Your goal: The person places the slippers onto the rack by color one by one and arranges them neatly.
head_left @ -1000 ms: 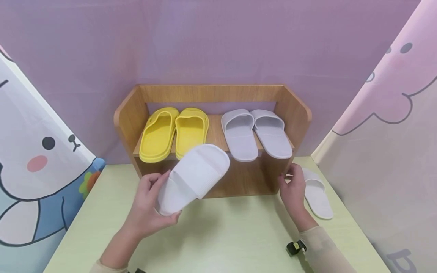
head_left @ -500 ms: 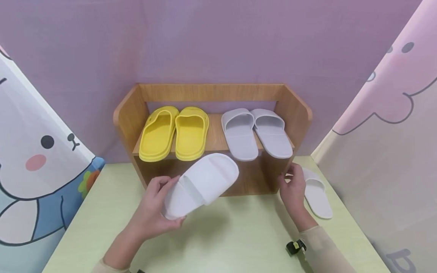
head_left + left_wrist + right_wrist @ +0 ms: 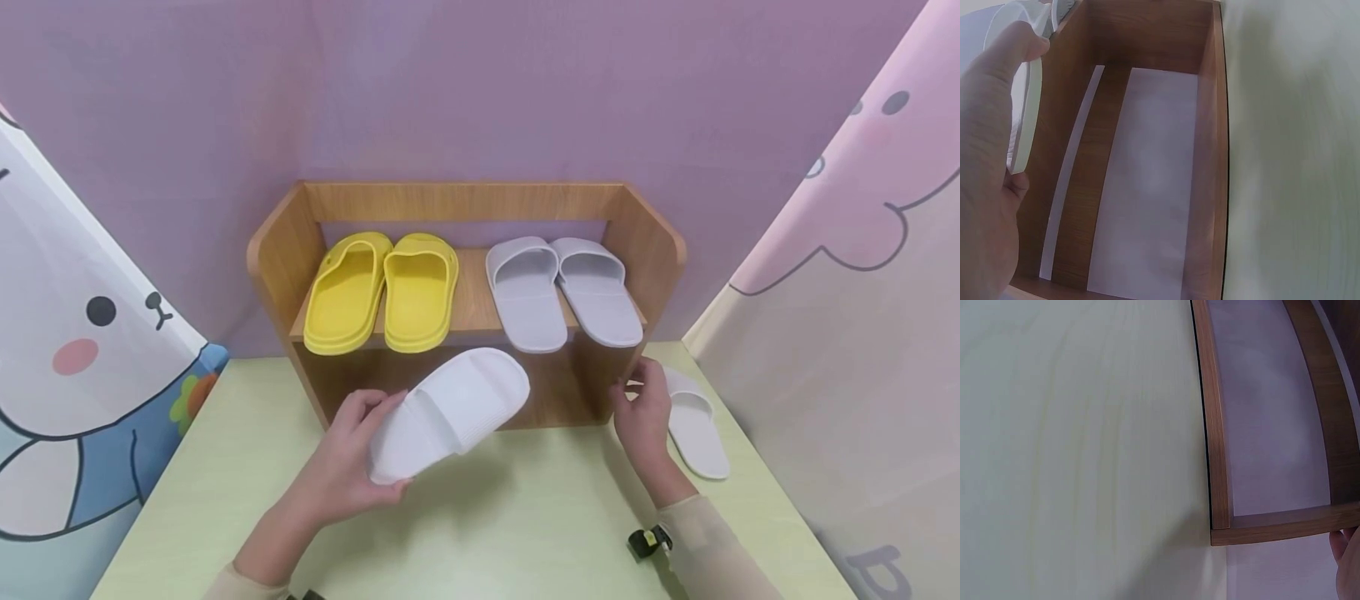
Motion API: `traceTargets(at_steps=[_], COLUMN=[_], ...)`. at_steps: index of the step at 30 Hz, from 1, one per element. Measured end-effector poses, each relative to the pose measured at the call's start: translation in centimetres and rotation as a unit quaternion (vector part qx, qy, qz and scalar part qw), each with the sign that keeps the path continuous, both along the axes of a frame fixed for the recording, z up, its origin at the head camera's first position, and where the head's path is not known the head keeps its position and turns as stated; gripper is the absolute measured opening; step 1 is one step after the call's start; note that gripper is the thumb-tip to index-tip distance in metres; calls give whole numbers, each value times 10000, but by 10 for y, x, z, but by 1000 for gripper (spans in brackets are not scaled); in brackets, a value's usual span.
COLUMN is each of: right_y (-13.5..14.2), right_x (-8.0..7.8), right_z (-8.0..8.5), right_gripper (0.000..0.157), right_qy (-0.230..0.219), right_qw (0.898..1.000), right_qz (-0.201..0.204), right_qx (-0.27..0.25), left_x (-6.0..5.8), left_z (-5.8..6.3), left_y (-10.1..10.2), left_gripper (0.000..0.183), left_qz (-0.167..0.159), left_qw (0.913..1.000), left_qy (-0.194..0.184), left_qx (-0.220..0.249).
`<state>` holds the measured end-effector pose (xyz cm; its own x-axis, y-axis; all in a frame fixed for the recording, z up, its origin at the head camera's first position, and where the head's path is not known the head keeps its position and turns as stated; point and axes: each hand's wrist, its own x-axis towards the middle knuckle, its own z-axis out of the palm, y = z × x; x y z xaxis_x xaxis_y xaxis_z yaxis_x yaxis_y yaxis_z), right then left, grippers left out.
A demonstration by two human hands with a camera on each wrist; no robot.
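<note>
In the head view my left hand grips a white slipper by its heel end. The slipper is tilted, toe to the upper right, in front of the lower opening of a wooden shoe rack. The left wrist view has the thumb on one face of the slipper. At the rack's right side panel my right hand touches the outer face with its fingertips. Another white slipper lies on the table beside that hand, partly hidden by it.
Two yellow clogs stand on the rack's upper shelf at left, two grey slippers at right. A purple cloth hangs behind the rack. Printed cloths flank the pale green table.
My left hand has moved slightly right and down with the slipper, from over the shelf's front edge to before the lower opening. The right hand stays at the side panel.
</note>
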<state>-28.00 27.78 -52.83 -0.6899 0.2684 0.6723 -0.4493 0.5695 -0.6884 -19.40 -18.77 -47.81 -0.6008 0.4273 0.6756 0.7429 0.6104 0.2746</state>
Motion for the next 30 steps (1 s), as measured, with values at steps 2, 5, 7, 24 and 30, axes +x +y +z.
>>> traceTargets(at_steps=[2,5,7,24,30], right_y=[0,0,0,0,0], right_x=[0,0,0,0,1], right_z=[0,1,1,0,0], right_gripper=[34,34,34,35,35], right_qy=[10,21,23,-4,-3], right_qw=[10000,10000,10000,10000,10000], right_qz=[4,0,2,-18,-25], right_qx=[5,10,7,18,6], left_x=[-1,-2,-4,-22,-31], left_z=[0,-1,-3,-25,-37], left_y=[1,1,1,6,8], left_gripper=[115,113,112,95,90], left_qz=[10,52,110,1215,1360], left_qw=[10000,9999,9997,9821,9770], left_qy=[-5,-71,-169,-1406,-1615], left_qx=[-39,-91,-108,304,310])
